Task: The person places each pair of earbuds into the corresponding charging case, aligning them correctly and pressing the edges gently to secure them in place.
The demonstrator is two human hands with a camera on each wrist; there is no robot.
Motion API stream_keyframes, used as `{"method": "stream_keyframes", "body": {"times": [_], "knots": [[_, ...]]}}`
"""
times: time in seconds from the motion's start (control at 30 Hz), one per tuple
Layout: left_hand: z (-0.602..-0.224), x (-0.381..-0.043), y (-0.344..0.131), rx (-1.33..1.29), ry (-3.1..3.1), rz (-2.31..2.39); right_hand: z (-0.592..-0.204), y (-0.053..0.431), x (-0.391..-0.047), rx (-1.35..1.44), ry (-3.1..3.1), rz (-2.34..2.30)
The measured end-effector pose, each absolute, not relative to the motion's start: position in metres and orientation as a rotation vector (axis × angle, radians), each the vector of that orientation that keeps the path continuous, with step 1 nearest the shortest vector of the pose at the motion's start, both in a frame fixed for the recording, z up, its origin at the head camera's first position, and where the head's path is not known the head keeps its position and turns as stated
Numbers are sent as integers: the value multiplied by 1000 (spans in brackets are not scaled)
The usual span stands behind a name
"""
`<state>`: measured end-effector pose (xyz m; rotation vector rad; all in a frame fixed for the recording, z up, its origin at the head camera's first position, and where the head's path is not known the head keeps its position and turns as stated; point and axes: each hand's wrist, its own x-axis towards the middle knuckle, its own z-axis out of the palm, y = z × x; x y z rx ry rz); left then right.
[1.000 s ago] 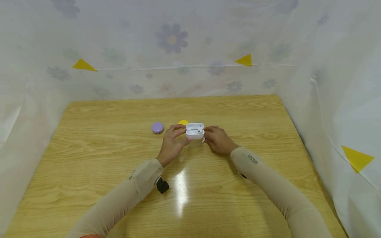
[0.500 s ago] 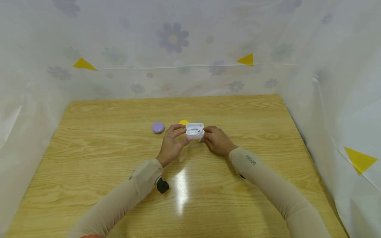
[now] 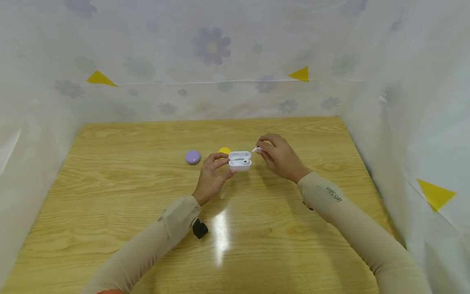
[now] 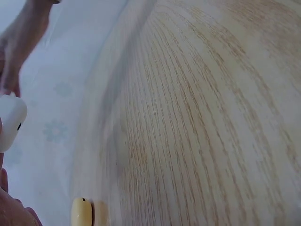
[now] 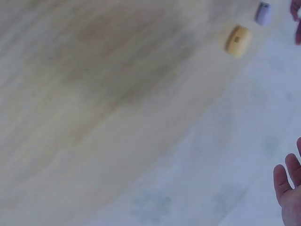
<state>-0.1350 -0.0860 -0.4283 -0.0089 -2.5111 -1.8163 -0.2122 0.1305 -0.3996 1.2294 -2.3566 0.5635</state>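
A white earbud case [image 3: 240,168] stands with its lid up, held above the table between the thumb and fingers of my left hand [image 3: 212,178]. One earbud [image 3: 245,162] with a dark tip shows inside its right half. To the right of the case, my right hand [image 3: 280,158] pinches a second white earbud [image 3: 256,150] between thumb and fingertips, its stem pointing left. The left wrist view catches the side of the case [image 4: 11,120] at its left edge. In the right wrist view, several fingers of my right hand [image 5: 290,190] enter at lower right; the earbud is out of sight there.
Behind the case lies a round yellow case [image 3: 224,150], partly covered by it and my left fingers. A round lilac case [image 3: 192,157] rests to its left on the wooden table [image 3: 147,163]. White flower-printed sheets [image 3: 213,94] enclose the table's back and sides.
My right hand has lifted from low beside the case and drawn up and to the right, carrying the earbud away from it. My left hand and the case have stayed in place.
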Motion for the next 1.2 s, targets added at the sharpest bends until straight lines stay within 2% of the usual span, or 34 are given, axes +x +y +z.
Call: {"method": "stream_keyframes", "body": {"times": [0.17, 0.33, 0.7, 1.2], "knots": [[-427, -135, -83, 6, -2497, -1850, -370, 121, -207, 1311, -2258, 503], [-426, -137, -81, 30, -2487, -1886, -357, 108, -201, 1402, -2231, 349], [-425, -138, -79, 88, -2432, -2017, -354, 94, -197, 1531, -2238, 61], [-424, -139, -79, 120, -2380, -2108, -362, 85, -194, 1593, -2259, 130]]}}
